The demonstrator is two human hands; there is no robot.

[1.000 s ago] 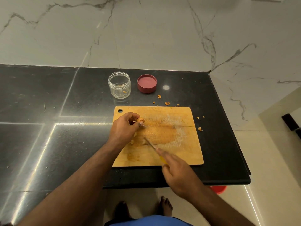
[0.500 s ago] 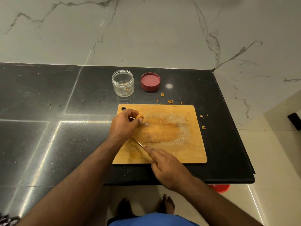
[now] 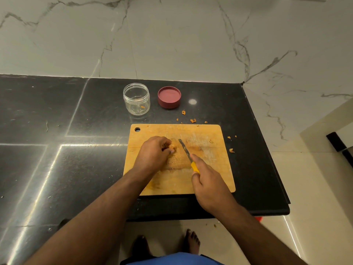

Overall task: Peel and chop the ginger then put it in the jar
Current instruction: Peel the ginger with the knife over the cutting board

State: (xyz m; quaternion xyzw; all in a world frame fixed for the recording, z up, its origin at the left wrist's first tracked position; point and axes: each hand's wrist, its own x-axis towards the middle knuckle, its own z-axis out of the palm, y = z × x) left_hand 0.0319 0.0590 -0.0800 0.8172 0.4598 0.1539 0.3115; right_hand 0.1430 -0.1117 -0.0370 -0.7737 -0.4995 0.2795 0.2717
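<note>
A wooden cutting board (image 3: pixel 210 169) lies on the black counter. My left hand (image 3: pixel 152 153) rests on the board with its fingers curled round a small piece of ginger (image 3: pixel 173 148), mostly hidden under the fingertips. My right hand (image 3: pixel 209 185) grips the yellow handle of a small knife (image 3: pixel 186 152), forefinger along its back. The blade points up-left and lies just right of the ginger. A clear open jar (image 3: pixel 136 98) stands behind the board with a few ginger bits inside.
The jar's dark red lid (image 3: pixel 169 97) lies upside down right of the jar. Ginger peel scraps (image 3: pixel 193 120) lie scattered behind and right of the board. The counter's front edge (image 3: pixel 210 215) and right edge are close to the board. A marble wall rises behind.
The knife has swung from the board's lower left, below my left hand, over to the right of the ginger. My left hand has stayed on the ginger.
</note>
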